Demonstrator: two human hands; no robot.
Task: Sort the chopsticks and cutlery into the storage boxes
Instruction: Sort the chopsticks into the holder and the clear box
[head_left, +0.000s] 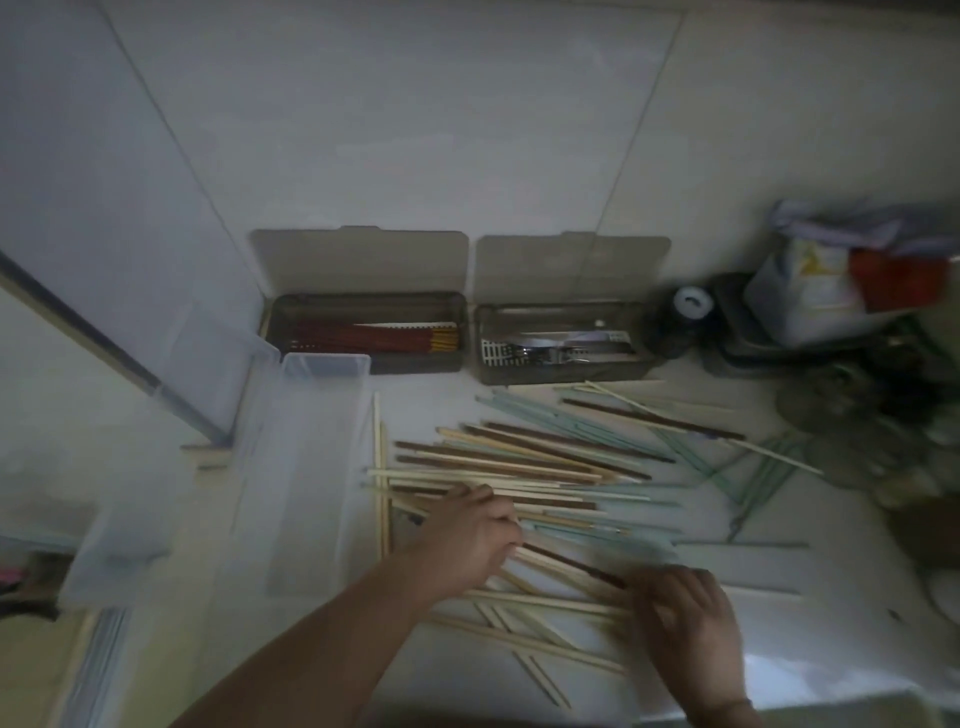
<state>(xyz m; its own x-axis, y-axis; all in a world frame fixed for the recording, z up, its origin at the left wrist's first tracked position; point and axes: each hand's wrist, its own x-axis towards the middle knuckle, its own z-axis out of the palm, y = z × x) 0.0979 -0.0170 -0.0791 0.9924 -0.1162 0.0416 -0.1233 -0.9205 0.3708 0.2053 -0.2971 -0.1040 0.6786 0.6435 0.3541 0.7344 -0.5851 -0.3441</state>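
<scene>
A loose heap of chopsticks (545, 467), pale wood, dark brown and pale green, lies spread over the white counter. My left hand (467, 535) grips a few chopsticks near the heap's front left, fingers curled over them. My right hand (691, 618) holds the other end of a dark brown chopstick (571, 561) together with pale ones. At the back stand two dark storage boxes with lids raised: the left box (363, 332) holds red chopsticks with yellow ends, the right box (561, 343) holds metal cutlery.
A clear plastic bin (291, 467) stands left of the heap. At the right sit a dark jar with a white cap (685, 312), a bag (810, 280) on a dark tray and dim clutter. Tiled wall rises behind the boxes.
</scene>
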